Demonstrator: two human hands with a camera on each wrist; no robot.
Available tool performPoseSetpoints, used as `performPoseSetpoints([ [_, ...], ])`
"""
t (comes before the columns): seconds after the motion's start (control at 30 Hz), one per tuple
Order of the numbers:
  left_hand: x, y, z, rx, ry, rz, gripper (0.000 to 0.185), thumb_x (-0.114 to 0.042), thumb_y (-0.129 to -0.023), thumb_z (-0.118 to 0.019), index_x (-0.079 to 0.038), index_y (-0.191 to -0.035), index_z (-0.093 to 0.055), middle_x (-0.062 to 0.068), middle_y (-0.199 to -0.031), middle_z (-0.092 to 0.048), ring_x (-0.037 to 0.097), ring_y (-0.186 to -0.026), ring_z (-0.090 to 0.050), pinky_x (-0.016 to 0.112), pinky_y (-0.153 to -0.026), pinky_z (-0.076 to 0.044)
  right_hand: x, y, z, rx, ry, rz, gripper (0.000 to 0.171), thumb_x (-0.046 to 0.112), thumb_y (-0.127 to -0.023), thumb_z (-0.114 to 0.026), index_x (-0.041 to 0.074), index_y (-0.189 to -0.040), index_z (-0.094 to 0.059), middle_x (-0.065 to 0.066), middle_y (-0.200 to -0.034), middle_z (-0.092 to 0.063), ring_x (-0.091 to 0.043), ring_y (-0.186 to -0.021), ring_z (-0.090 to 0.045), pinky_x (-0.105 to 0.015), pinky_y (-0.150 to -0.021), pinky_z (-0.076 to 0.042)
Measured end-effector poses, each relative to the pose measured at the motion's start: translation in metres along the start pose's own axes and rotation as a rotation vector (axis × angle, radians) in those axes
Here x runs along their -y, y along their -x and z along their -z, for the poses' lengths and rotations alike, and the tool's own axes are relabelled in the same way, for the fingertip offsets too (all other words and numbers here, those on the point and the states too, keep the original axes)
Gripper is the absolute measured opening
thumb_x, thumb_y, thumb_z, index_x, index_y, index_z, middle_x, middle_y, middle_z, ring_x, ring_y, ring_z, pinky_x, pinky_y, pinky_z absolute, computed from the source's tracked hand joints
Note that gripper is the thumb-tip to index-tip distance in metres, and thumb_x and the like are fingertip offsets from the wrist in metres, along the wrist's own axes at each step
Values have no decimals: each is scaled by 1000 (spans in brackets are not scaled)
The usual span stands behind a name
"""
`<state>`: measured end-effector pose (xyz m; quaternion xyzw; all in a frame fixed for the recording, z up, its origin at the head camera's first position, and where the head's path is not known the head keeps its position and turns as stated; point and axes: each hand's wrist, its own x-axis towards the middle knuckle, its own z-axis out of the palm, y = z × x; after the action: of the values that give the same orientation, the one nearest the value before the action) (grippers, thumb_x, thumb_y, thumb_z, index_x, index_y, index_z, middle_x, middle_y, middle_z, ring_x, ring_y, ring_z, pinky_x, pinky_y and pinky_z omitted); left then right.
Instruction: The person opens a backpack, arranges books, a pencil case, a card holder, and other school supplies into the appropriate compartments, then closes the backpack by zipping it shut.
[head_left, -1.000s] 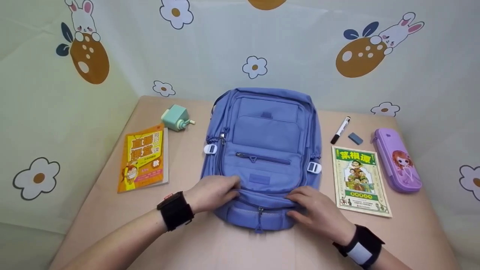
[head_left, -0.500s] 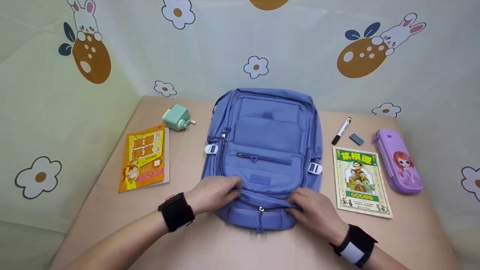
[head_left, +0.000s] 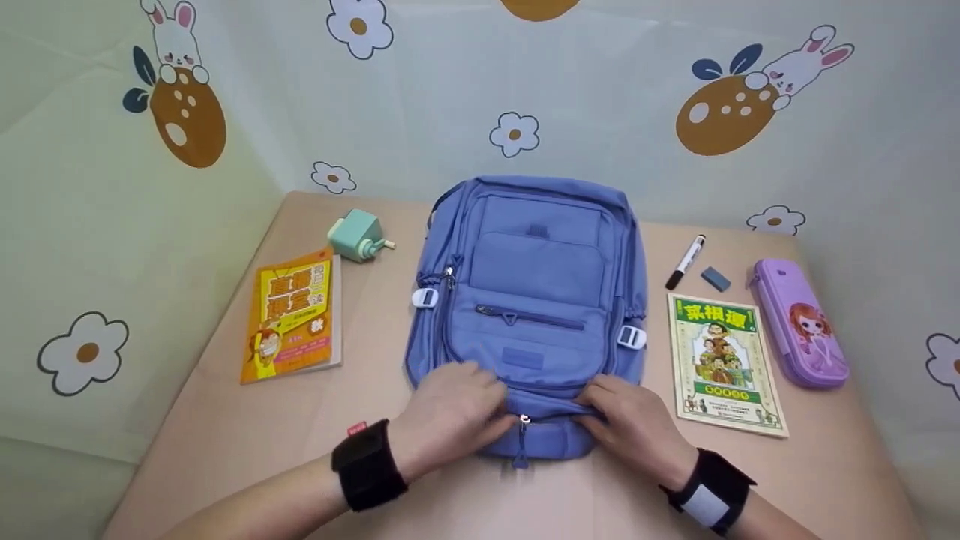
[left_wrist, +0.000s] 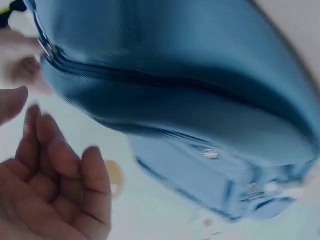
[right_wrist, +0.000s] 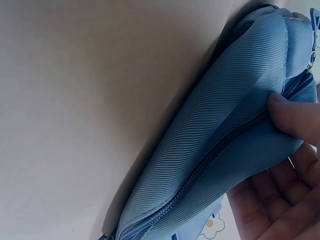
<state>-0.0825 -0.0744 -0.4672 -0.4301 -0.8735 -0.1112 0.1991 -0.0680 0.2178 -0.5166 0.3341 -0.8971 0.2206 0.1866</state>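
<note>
While the thumb and fingers of the right hand point(head_left: 636, 429) are pinching the blue backpack point(head_left: 536, 266) at its lower front, the loosely curled fingers of the left hand point(head_left: 454, 411) are hovering near the zipper pull point(head_left: 520, 450), apparently holding nothing, though blur is softening that view. The backpack is lying on the table point(head_left: 367, 315) between an orange book point(head_left: 296, 322) and a green booklet point(head_left: 725, 365).

On the orange book point(head_left: 292, 319) near the left edge of the table point(head_left: 375, 322), the big title reads 直播课堂, with a single white 秋 below it to the right; the small column beside the title is too blurred to read surely. The booklet point(head_left: 726, 365) toward the right edge bears 菜根谭 across its green top band; the characters in its lower green strip are too small to make out. Print on the red tag point(head_left: 357, 429) of the left wrist strap point(head_left: 369, 465) is also too small. The label patch point(head_left: 523, 358) on the backpack point(head_left: 536, 266) cannot be read.
</note>
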Motion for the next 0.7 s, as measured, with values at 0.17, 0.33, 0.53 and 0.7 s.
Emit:
performPoseSetpoints([
  [0.17, -22, 1, -18, -54, -192, -14, 48, -59, -84, -76, -18, -66, -57, -5, -64, -56, 15, -56, -53, 30, -48, -41, 1, -1, 1, 17, 21, -13, 27, 8, -72, -88, 21, -86, -68, 12, -87, -60, -6, -77, -61, -25, -64, -53],
  [0.33, -34, 3, -28, -41, -283, -10, 48, -60, -85, -74, -17, -69, -58, -5, -65, -54, 13, -57, -53, 28, -48, -43, 2, -2, 1, 38, 17, -24, 26, 9, -72, -88, 21, -86, -69, 12, -87, -61, -6, -77, -61, -25, -64, -53],
  [0.53, -34, 6, -29, -51, -244, -29, 21, -24, -85, -72, -17, -70, -59, -4, -67, -55, 14, -60, -54, 27, -48, -42, 1, -1, 0, 24, 11, -25, 27, 7, -71, -87, 21, -85, -68, 12, -86, -60, -6, -76, -60, -25, -64, -53],
  [0.7, -31, 9, -24, -13, -233, -34, 11, -11, -81, -69, -16, -74, -62, -4, -72, -57, 15, -66, -55, 28, -50, -44, 1, -2, 0, 17, 9, -18, 27, 8, -72, -88, 21, -86, -69, 12, -87, -61, -6, -76, -60, -25, -64, -53],
])
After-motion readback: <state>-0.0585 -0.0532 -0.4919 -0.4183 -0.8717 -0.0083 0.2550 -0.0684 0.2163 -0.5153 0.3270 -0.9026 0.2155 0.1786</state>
